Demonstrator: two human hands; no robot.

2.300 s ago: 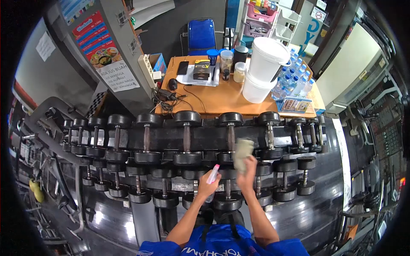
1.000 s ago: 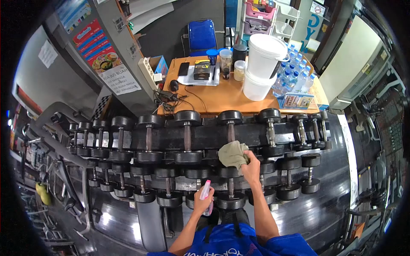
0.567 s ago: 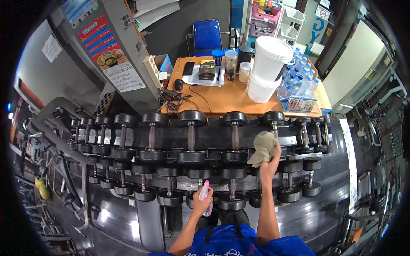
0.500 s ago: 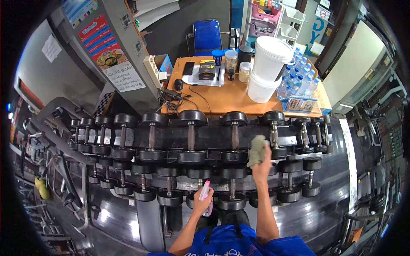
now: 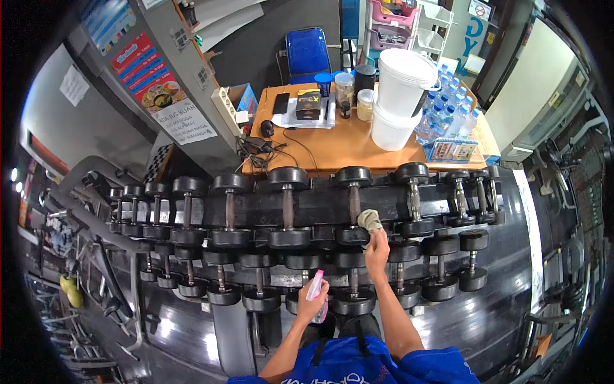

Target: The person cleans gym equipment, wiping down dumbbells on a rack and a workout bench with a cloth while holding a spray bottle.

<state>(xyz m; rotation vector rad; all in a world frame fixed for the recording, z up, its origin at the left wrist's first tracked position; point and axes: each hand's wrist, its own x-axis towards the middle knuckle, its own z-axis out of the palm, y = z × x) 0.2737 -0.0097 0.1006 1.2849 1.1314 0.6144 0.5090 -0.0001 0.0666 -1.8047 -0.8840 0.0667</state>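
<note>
My left hand (image 5: 312,299) is wrapped round a spray bottle (image 5: 315,285) with a pink nozzle, held upright in front of the lower row. In my right hand (image 5: 377,248) is a pale greenish cloth (image 5: 369,221), bunched up. The cloth lies against the near end of an upper-row dumbbell (image 5: 354,201), by its handle. That dumbbell has black heads and a brownish grip. Below my right hand sits a lower-row dumbbell (image 5: 354,281). My fingers partly hide the bottle's body.
A two-tier rack (image 5: 320,208) carries several black dumbbells. Behind it stands an orange desk (image 5: 345,144) with stacked white buckets (image 5: 396,105), water bottles (image 5: 448,115), jars, a phone and cables. A grey bench (image 5: 235,333) stands at the lower left.
My right hand has brought the cloth left and slightly down, from beside one upper dumbbell onto the near end of another. My left hand still holds the spray bottle; the view has shifted slightly.
</note>
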